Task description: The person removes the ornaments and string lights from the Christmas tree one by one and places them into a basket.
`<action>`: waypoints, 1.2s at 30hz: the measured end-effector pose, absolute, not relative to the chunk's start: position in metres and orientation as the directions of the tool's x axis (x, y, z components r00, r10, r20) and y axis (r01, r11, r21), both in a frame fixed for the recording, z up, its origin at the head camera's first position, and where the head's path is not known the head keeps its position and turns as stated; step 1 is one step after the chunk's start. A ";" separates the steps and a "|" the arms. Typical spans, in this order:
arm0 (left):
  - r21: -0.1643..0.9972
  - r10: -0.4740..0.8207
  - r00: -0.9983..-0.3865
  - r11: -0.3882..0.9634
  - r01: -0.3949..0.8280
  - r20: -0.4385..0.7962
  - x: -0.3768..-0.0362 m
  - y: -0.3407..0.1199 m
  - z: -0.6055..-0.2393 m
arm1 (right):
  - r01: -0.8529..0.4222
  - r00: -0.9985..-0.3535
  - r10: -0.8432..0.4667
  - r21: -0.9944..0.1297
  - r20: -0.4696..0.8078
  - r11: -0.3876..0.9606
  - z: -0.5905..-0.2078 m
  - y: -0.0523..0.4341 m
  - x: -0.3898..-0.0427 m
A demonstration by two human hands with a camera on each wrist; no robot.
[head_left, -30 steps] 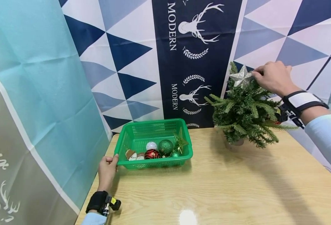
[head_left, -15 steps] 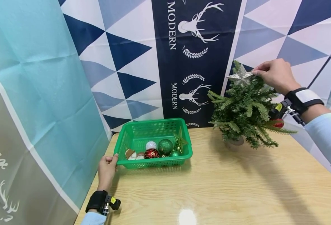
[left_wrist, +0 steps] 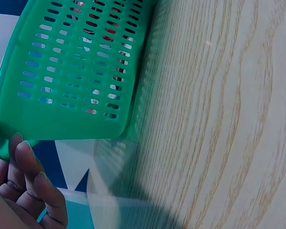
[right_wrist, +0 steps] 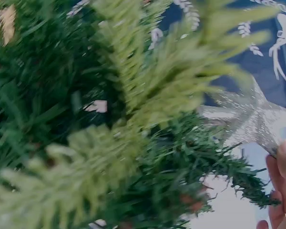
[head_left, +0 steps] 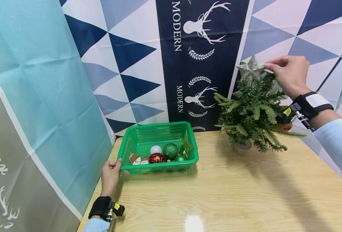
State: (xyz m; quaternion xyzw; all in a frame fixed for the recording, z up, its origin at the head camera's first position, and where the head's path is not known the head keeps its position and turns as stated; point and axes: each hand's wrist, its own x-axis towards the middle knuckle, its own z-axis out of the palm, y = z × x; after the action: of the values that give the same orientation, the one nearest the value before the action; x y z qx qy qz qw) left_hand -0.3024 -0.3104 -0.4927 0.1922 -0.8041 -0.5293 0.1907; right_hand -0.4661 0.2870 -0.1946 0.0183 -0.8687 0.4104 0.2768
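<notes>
A silver glitter star (head_left: 250,71) stands at the top of a small artificial Christmas tree (head_left: 255,112) on the right of the table. My right hand (head_left: 293,74) pinches one point of this star between thumb and fingers. In the right wrist view the star (right_wrist: 252,117) overlaps the dark green twigs, with the fingertips at its lower point. On the left, my left hand (head_left: 110,175) grips the front left corner of a green plastic basket (head_left: 159,167). The left wrist view shows its fingers curled under the basket's rim (left_wrist: 4,119).
Inside the basket lie a red ball (head_left: 156,158), a green glitter ball (head_left: 171,151), a white ball (head_left: 155,149), a green-gold star (head_left: 186,145) and a snowman ornament (head_left: 135,159). A red ornament (head_left: 287,127) hangs at the tree's right. Patterned cloth (head_left: 130,64) walls the table's back.
My right hand and the silver star have risen slightly at the treetop, and the star has tilted more upright. The tree shifted a little. My left hand stays on the basket.
</notes>
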 end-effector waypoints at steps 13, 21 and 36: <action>0.928 -0.493 -0.863 0.363 -0.084 0.115 -0.303 -0.312 -0.490 | -0.446 -0.806 0.110 -0.718 0.582 0.534 -0.201 0.253 -0.434; 0.926 -0.494 -0.861 0.369 -0.085 0.118 -0.302 -0.312 -0.493 | -0.445 -0.819 -0.010 -0.625 0.573 0.641 -0.217 0.226 -0.414; 0.923 -0.501 -0.857 0.374 -0.088 0.121 -0.302 -0.312 -0.493 | -0.526 -0.777 -0.164 -0.485 0.607 0.699 -0.248 0.193 -0.397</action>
State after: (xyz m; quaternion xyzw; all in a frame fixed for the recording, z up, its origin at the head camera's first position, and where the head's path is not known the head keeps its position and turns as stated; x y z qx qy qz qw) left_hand -0.3025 -0.3123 -0.4928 0.1827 -0.8055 -0.5289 0.1951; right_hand -0.3969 0.1931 -0.2482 0.1957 -0.8811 0.3351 0.2702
